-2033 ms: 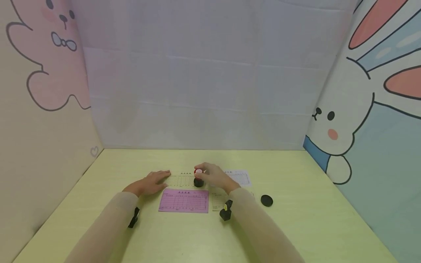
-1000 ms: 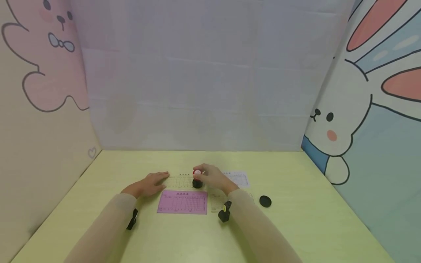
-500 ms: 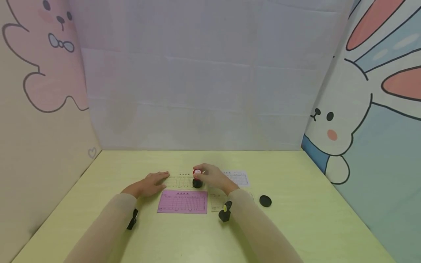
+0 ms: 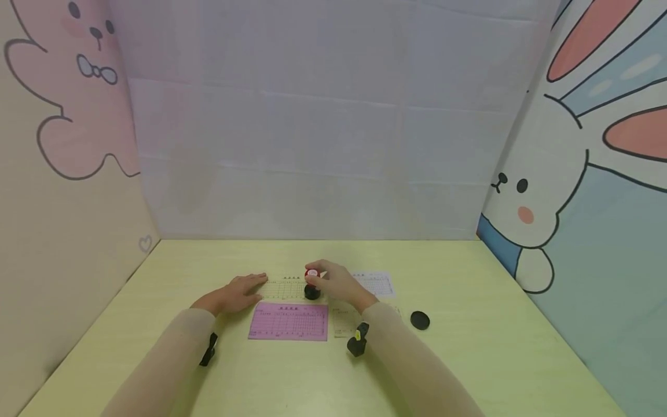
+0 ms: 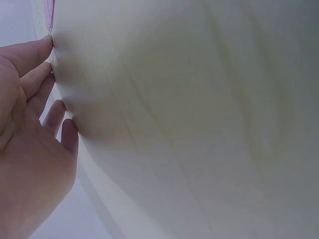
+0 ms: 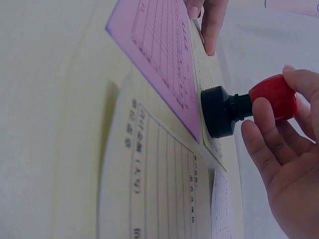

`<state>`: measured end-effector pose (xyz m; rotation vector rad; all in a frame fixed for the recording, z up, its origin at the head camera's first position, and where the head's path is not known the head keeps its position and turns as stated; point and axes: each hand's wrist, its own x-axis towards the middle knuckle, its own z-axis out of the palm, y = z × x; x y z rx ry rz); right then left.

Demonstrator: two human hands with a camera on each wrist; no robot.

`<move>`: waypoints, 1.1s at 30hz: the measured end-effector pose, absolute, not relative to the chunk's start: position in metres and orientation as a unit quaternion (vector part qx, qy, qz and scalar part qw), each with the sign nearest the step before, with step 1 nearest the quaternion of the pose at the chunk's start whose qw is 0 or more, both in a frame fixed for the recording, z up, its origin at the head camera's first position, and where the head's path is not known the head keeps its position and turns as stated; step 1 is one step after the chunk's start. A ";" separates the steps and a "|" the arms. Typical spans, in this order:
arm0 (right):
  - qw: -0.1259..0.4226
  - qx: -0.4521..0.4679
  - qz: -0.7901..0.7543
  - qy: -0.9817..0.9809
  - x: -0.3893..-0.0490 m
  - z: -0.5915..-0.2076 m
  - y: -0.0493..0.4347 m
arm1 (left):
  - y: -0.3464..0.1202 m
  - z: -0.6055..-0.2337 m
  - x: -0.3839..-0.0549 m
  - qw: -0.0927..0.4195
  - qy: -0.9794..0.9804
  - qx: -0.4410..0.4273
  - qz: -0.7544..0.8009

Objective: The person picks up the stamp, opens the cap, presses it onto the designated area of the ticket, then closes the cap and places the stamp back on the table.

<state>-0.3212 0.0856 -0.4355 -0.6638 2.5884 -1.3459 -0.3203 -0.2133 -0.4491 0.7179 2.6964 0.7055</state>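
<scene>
My right hand grips the red knob of a round stamp. The stamp's black base stands upright on a pale yellow printed form, at that sheet's right part. At the same form's left end, my left hand rests with straight, spread fingers. In the left wrist view its fingertips touch the tabletop and the paper's edge. Nearer to me lies a pink printed form, in front of the yellow one.
A second pale form lies under my right forearm, and a white form sits behind my right wrist. A black round cap rests on the table to the right. A white curtain closes the back.
Both hands hold nearly the same place, the stamp still standing on the yellow form. The whole head view has shifted slightly.
</scene>
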 end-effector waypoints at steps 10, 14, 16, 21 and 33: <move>0.063 -0.212 -0.449 0.866 -0.318 -0.433 0.088 | -0.214 -0.450 -0.318 0.131 0.930 0.240 0.246; 0.055 -0.213 -0.457 0.862 -0.318 -0.429 0.092 | -0.213 -0.449 -0.319 0.133 0.931 0.235 0.245; 0.050 -0.218 -0.465 0.856 -0.317 -0.426 0.095 | -0.213 -0.449 -0.320 0.132 0.932 0.237 0.241; 0.044 -0.229 -0.475 0.849 -0.311 -0.419 0.106 | -0.212 -0.450 -0.322 0.128 0.930 0.249 0.237; 0.026 -0.236 -0.454 0.859 -0.303 -0.404 0.133 | -0.212 -0.450 -0.322 0.120 0.933 0.252 0.226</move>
